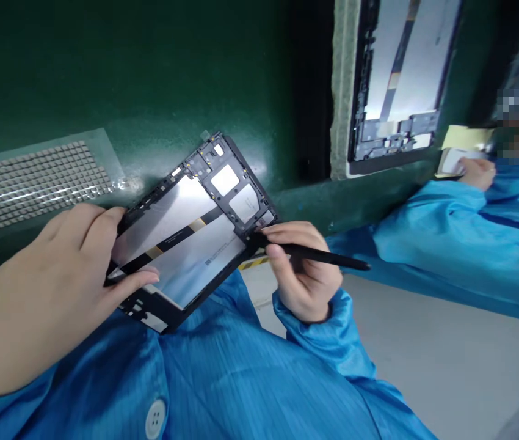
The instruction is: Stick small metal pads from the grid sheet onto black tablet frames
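We are gripping an opened tablet (pixel 216 247) at the centre of the view, its long axis running from about seven to one o'clock. Taking the clock from its middle, our left hand (pixel 69 275) clasps it at between eight and nine, thumb across the silver back plate and fingers along the edge. A black-and-gold ribbon cable (pixel 174 240) crosses that plate. Our right hand (pixel 308 269) pinches a slim black tool (pixel 328 255) between thumb and fingers at three o'clock; its working end meets the tablet's edge there, too dark to make out. Towards ten o'clock, a clear sheet of small grey squares (pixel 35 183) lies on the green work surface (pixel 149 61). At two o'clock, a second opened tablet (pixel 408 61) rests on a pale block (pixel 342 91). Out near three, a co-worker's hand (pixel 477 173) touches a small white item (pixel 452 160).
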Action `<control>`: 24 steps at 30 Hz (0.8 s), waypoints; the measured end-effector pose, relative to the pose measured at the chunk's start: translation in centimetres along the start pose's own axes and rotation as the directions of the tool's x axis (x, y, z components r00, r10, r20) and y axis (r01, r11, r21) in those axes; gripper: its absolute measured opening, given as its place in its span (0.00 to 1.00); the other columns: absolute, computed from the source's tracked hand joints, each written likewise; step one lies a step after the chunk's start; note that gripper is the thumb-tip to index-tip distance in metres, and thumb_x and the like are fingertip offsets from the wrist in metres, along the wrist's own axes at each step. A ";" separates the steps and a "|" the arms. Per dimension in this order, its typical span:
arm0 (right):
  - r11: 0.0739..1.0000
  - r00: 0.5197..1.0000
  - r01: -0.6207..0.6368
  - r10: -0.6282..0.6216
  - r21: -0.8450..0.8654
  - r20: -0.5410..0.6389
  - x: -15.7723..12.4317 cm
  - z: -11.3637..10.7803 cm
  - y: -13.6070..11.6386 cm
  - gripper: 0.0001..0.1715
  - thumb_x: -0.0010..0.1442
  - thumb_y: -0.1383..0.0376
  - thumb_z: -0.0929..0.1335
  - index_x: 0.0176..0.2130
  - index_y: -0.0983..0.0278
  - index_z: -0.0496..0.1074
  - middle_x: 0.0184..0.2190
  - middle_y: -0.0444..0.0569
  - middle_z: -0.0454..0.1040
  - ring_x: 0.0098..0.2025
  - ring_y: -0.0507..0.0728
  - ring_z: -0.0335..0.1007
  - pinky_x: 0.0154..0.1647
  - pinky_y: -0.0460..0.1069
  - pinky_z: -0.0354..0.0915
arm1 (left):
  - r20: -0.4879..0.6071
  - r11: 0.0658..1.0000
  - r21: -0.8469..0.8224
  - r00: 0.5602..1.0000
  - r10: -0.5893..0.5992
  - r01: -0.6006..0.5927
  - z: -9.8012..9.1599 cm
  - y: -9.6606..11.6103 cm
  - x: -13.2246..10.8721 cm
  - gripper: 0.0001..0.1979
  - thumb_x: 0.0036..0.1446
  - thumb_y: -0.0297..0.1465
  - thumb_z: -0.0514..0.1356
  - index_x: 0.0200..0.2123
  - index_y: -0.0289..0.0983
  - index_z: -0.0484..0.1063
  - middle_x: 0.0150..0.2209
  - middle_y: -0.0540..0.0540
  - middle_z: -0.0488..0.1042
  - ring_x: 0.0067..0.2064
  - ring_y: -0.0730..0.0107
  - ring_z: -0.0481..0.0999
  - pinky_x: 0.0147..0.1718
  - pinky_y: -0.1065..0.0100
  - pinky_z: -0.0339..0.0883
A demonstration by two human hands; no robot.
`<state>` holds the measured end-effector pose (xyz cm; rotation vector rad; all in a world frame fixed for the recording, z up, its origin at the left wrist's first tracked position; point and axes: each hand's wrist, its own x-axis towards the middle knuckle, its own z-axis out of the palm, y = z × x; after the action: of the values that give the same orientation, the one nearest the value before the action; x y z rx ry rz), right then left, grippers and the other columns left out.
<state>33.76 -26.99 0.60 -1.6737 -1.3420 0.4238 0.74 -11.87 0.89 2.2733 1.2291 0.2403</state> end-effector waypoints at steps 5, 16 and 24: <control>0.947 0.943 -0.316 0.306 0.063 0.132 -4.3 -0.1 -1.5 0.05 0.66 0.66 0.72 0.38 0.55 0.80 0.36 0.45 0.83 0.36 0.59 0.82 0.39 0.55 0.80 | 0.081 0.983 0.093 0.985 0.152 -0.159 1.0 3.1 -1.0 0.44 0.76 0.56 0.55 0.81 0.33 0.59 0.65 0.26 0.75 0.65 0.24 0.75 0.64 0.25 0.74; 0.799 0.934 -0.314 0.356 0.513 0.017 5.9 5.9 -4.6 0.20 0.66 0.55 0.77 0.57 0.46 0.82 0.34 0.46 0.89 0.28 0.64 0.86 0.21 0.54 0.75 | -0.554 0.958 -0.153 0.824 0.120 -0.243 -1.2 2.0 1.2 0.28 0.82 0.43 0.52 0.78 0.41 0.56 0.61 0.36 0.78 0.55 0.60 0.83 0.47 0.62 0.82; 0.778 0.868 -0.457 0.286 0.431 0.405 32.0 29.5 -13.0 0.17 0.74 0.51 0.73 0.49 0.62 0.79 0.36 0.47 0.80 0.34 0.56 0.78 0.34 0.51 0.76 | -0.666 0.970 -0.034 0.730 0.156 -0.239 -1.2 -1.9 2.6 0.12 0.78 0.38 0.65 0.43 0.35 0.75 0.33 0.53 0.73 0.31 0.76 0.72 0.33 0.72 0.73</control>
<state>15.57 14.51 4.43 -1.4373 -0.9696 1.2314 0.38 -8.43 0.61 2.2782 1.2287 1.2642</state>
